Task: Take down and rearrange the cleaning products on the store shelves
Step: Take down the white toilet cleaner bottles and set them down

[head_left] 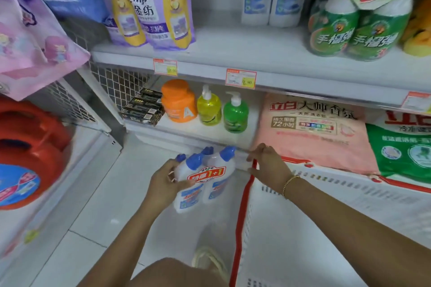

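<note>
1. White twin-pack (203, 179), blue caps: left hand (163, 181) grips its side, fingers curled round, mid-air above floor (105, 193), in front of lower shelf (186, 128).
2. Right hand (268, 165) curled at basket (326, 228) rim; gripping or just touching, can't tell.
3. Prob. liquid-full, hefty; smooth plastic, slippery. Band may slip: hold bodies low, not necks.

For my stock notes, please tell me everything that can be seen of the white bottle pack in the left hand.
The pack is two white plastic-looking bottles with blue angled caps, side by side, joined by a red and white band printed 1+1; blue labels sit lower down. It is tilted, caps toward the shelves, in the air above the floor tiles. The left hand grips its left side. Two further blue caps show behind it. The right hand is close on its right, apparently apart.
</note>
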Available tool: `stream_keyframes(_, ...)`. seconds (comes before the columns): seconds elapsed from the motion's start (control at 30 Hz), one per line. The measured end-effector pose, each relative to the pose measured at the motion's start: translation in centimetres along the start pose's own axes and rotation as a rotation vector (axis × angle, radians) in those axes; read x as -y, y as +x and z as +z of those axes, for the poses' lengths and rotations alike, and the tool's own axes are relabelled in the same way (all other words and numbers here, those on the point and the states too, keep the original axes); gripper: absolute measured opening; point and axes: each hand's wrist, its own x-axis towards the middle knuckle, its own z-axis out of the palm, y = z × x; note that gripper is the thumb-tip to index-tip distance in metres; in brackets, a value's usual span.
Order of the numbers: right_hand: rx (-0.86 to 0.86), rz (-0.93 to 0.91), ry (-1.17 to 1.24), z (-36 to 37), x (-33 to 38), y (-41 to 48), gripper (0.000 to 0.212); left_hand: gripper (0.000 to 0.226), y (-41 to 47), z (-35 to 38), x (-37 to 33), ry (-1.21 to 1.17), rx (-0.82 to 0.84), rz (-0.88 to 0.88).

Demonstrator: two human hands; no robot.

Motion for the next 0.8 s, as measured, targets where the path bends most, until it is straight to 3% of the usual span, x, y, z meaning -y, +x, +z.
stream_keyframes(0.17,-0.117,-0.055,0.043,2.1,-0.1,-0.2,0.004,0.040,1.5,2.0,3.8,0.018,0.023,-0.065)
stream_keyframes(0.27,-0.142,-0.093,0.037,2.7,0.5,-0.2,0.014,0.042,1.4,2.6,4.9,0.004,0.017,-0.062)
stream_keyframes(0.37,-0.132,-0.081,0.009,3.2,0.3,-0.1,0.003,0.040,1.4,2.8,5.6,-0.013,-0.014,-0.076)
stream_keyframes(0.53,-0.184,-0.050,0.111,3.2,0.7,-0.6,0.007,0.036,1.0,1.9,6.2,0.041,-0.054,-0.097)
stream_keyframes(0.57,-0.174,-0.051,0.097,2.9,1.2,-0.7,0.003,0.035,0.9,1.7,6.2,0.070,-0.064,-0.092)
stream_keyframes(0.67,-0.096,0.024,0.057,2.1,1.6,-1.1,0.021,0.036,0.3,0.7,5.6,0.208,-0.108,-0.075)
stream_keyframes(0.8,-0.013,0.025,0.088,-0.3,1.8,-1.8,0.018,0.026,0.3,-0.8,3.3,0.233,-0.091,-0.118)
